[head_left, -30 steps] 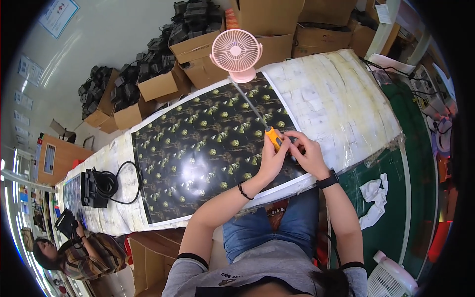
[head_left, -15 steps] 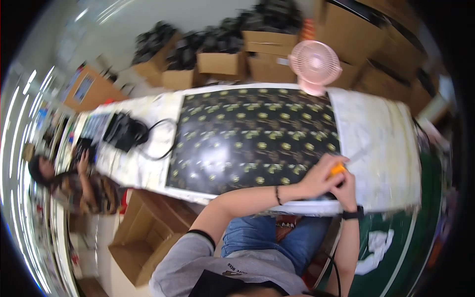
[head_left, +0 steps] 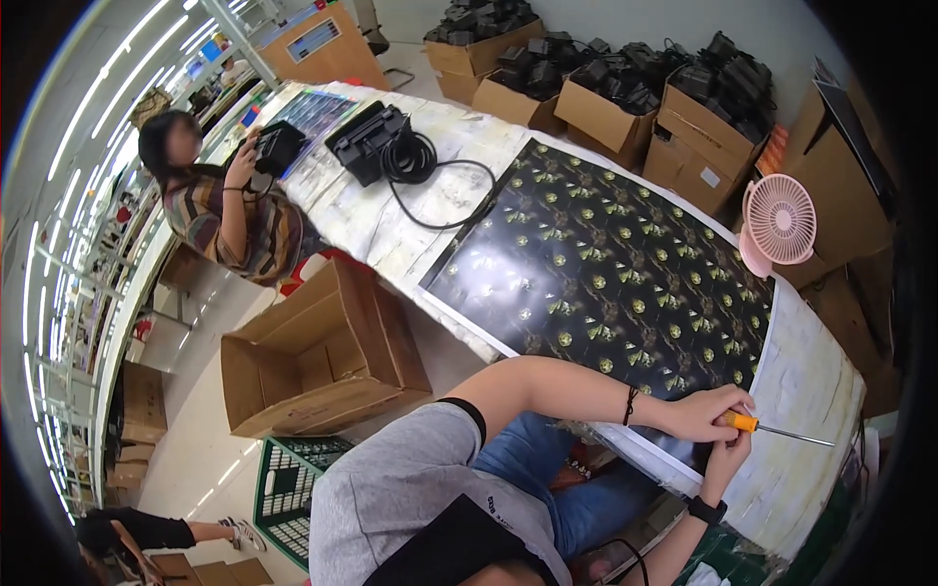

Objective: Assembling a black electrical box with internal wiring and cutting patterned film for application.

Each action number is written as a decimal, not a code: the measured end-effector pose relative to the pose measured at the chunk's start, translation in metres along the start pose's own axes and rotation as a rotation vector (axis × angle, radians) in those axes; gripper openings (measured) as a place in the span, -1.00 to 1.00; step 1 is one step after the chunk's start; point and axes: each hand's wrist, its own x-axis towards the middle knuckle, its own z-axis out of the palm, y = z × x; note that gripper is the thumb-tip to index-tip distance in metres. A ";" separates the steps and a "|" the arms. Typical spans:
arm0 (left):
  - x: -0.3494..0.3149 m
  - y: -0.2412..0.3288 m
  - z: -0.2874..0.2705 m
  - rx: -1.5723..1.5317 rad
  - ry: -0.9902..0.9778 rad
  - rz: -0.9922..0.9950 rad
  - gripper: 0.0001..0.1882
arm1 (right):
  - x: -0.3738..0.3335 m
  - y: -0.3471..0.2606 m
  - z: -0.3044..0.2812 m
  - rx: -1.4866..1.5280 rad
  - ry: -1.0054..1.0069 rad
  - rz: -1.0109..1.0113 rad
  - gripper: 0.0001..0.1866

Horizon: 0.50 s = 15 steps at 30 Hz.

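- Head view: left hand wraps the screwdriver by its orange handle; right hand pinches just beneath.
- Likely light, rigid; the thin shaft beyond the grip is slippery, so the handle suits holding.

On our worktop a patterned mat lies in the middle; a coiled cable sits to its left, a fan behind its right end, boxes beyond.

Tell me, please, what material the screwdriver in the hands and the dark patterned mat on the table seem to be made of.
The screwdriver: its orange handle looks like smooth plastic, and its thin grey shaft looks like metal. The dark patterned mat: probably a glossy plastic or vinyl sheet, since it lies flat and reflects light in pale patches; coated fabric is also possible.
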 end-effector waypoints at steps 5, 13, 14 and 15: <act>0.000 -0.003 0.004 0.058 -0.003 -0.005 -0.42 | -0.001 -0.011 -0.001 -0.023 -0.015 -0.049 -0.58; 0.005 -0.006 0.010 -0.648 0.317 -0.191 -0.70 | -0.009 -0.039 0.019 -0.360 -0.073 -0.092 -0.26; 0.005 0.000 0.006 -0.710 0.363 -0.267 -0.71 | -0.009 -0.042 0.021 -0.311 -0.072 -0.087 -0.27; 0.006 0.003 0.004 -0.772 0.404 -0.346 -0.72 | -0.009 -0.044 0.021 -0.263 -0.066 -0.080 -0.27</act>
